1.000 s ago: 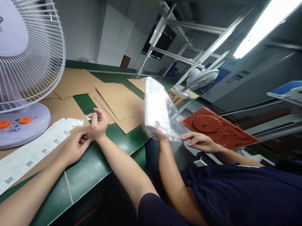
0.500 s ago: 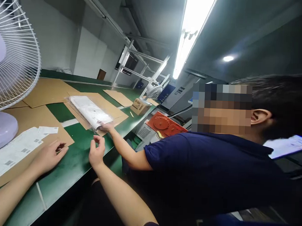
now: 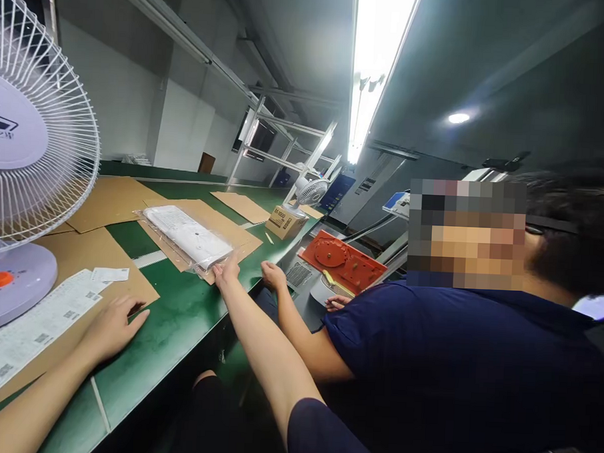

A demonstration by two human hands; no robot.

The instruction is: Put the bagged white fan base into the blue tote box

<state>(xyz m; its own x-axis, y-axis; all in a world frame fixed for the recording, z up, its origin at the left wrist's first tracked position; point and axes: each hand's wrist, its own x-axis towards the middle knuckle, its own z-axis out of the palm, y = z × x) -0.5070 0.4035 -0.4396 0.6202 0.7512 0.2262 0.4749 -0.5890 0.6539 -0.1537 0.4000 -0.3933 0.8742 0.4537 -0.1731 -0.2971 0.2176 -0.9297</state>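
A clear plastic bag with folded white contents point(image 3: 186, 233) lies on a brown cardboard sheet point(image 3: 244, 243) on the green table. At the bag's near end, my right hand point(image 3: 227, 271) has its fingers closed on the plastic edge. My left hand point(image 3: 113, 328) rests over the edge of another cardboard sheet point(image 3: 134, 287), thumb apart from the curled fingers, holding nothing. Beside it lies a strip of white printed labels point(image 3: 41, 339), with a small loose label point(image 3: 110, 274) at its far end.
A lilac fan point(image 3: 22, 281) stands at the left. Farther along the green table point(image 3: 188, 315) are a small brown box point(image 3: 285, 222) and a white fan point(image 3: 312, 192). A co-worker in a dark shirt point(image 3: 426, 352) sits close on the right, near a red plate point(image 3: 343, 260).
My right hand has moved forward to the bag and taken its near end. The co-worker's hand has let go of the bag and drawn back right. My left hand stays in place.
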